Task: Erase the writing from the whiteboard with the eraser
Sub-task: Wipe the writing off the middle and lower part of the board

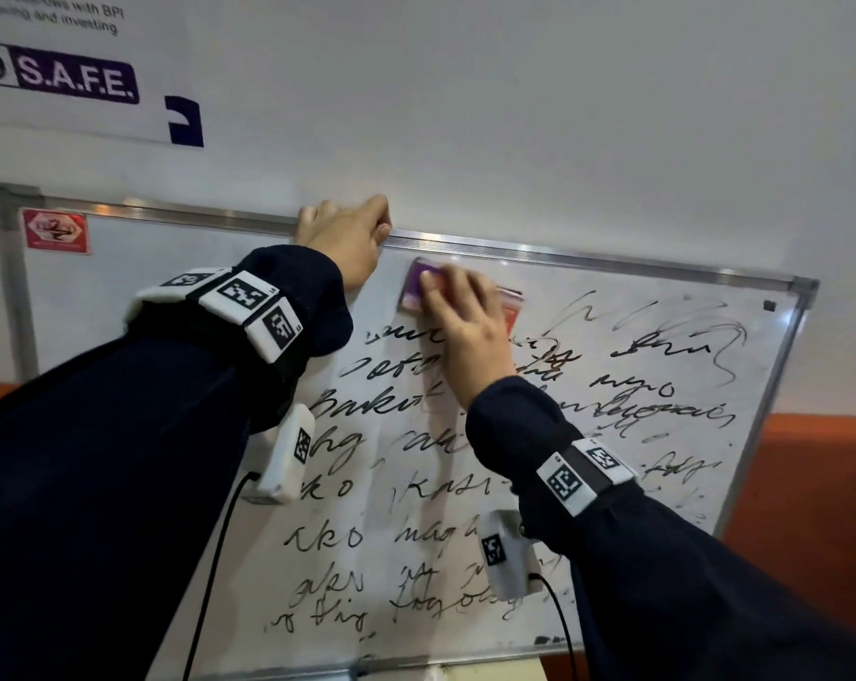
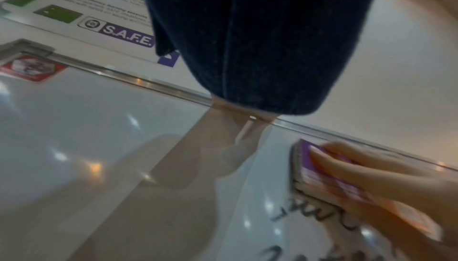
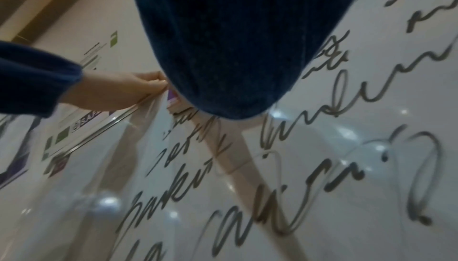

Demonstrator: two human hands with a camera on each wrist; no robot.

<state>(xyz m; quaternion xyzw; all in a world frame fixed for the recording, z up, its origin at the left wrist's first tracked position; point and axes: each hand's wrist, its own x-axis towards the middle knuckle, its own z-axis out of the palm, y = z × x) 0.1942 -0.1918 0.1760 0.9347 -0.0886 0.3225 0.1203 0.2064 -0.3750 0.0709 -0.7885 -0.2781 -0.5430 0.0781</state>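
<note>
A metal-framed whiteboard (image 1: 146,297) hangs tilted on the wall. Black cursive writing (image 1: 416,484) covers its middle and right; the left part is bare. My left hand (image 1: 347,238) grips the top frame rail with its fingers curled over the edge, and it also shows in the right wrist view (image 3: 119,89). My right hand (image 1: 465,317) holds a purple and orange eraser (image 1: 413,287) flat against the board, just under the top rail and above the first line of writing. In the left wrist view its fingers (image 2: 352,163) lie across the eraser (image 2: 307,165).
A poster with a purple S.A.F.E. label (image 1: 77,81) is on the wall above the board's left end. A red sticker (image 1: 55,231) sits in the board's top left corner. An orange wall band (image 1: 818,484) runs behind the board's lower right.
</note>
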